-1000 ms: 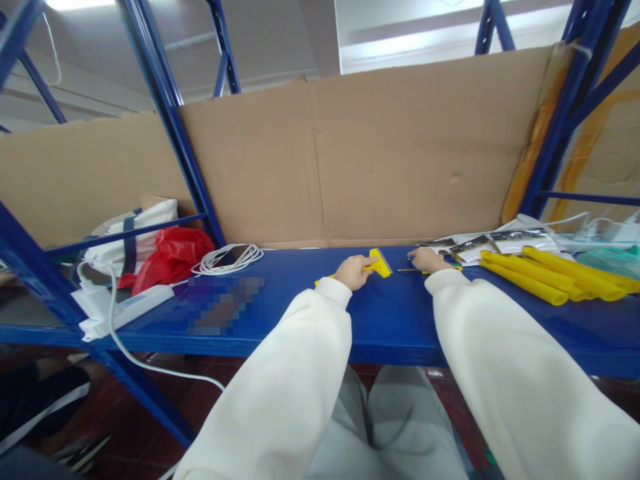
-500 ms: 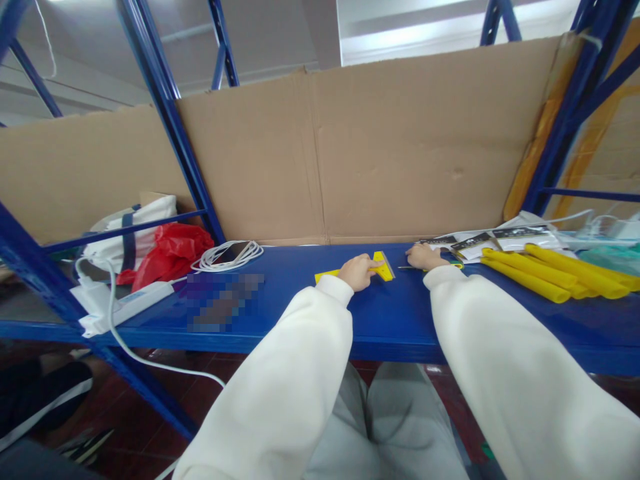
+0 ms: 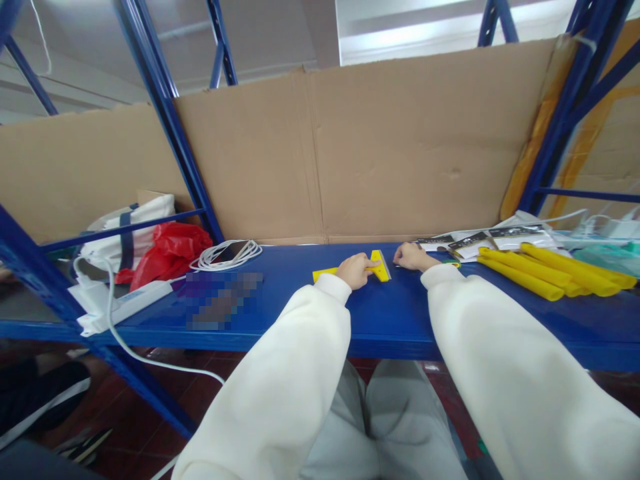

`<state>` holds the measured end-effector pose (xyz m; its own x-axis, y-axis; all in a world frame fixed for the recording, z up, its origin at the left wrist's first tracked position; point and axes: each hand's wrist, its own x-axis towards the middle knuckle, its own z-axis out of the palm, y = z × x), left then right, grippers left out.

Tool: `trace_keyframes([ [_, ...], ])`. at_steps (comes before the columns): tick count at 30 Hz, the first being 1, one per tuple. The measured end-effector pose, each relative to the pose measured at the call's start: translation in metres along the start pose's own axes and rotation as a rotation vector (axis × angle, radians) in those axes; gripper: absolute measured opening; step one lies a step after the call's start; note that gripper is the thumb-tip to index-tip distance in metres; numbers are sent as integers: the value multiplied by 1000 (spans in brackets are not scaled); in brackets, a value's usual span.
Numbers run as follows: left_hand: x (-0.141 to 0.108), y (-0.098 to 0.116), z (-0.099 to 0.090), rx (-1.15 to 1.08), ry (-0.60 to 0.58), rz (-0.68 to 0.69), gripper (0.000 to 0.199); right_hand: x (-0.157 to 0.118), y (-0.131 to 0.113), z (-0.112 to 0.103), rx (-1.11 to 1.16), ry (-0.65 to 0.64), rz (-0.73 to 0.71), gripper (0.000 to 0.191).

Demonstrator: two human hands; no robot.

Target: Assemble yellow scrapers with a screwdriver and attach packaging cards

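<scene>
My left hand (image 3: 354, 270) is closed round a yellow scraper (image 3: 381, 266), its wide blade end pointing right and the handle showing past the palm on the left. Just right of the blade, my right hand (image 3: 412, 256) is low over the shelf with fingers curled together. Under that hand and wrist lies a thin tool with a yellow-green handle (image 3: 454, 264), perhaps a screwdriver; most of it is hidden. What the right fingers pinch cannot be made out. Beyond the right wrist are several yellow tubes (image 3: 530, 275) and flat white packets with black labels (image 3: 470, 245).
The blue shelf (image 3: 290, 267) is backed by a cardboard panel (image 3: 400, 147). On the left lie a coiled white cable (image 3: 227, 255), a red plastic bag (image 3: 183, 248) and a white power strip (image 3: 143, 300). A blue upright (image 3: 167, 120) stands there. Another person's leg (image 3: 45, 400) shows lower left.
My right hand has slid a little left along the thin tool, closer to the scraper blade, with its fingers more curled. My left hand still holds the scraper in place.
</scene>
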<state>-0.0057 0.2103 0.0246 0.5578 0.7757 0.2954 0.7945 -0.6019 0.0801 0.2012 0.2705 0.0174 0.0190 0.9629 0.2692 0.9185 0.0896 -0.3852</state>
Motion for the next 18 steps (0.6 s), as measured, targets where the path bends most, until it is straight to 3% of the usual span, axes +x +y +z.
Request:
trace_keyframes([
  [8, 0, 1, -2, 22, -13, 19, 43, -9, -20, -3, 578, 37, -201, 10],
  [18, -1, 2, -4, 81, -8, 72, 40, 5, -17, 14, 436, 129, -396, 13],
])
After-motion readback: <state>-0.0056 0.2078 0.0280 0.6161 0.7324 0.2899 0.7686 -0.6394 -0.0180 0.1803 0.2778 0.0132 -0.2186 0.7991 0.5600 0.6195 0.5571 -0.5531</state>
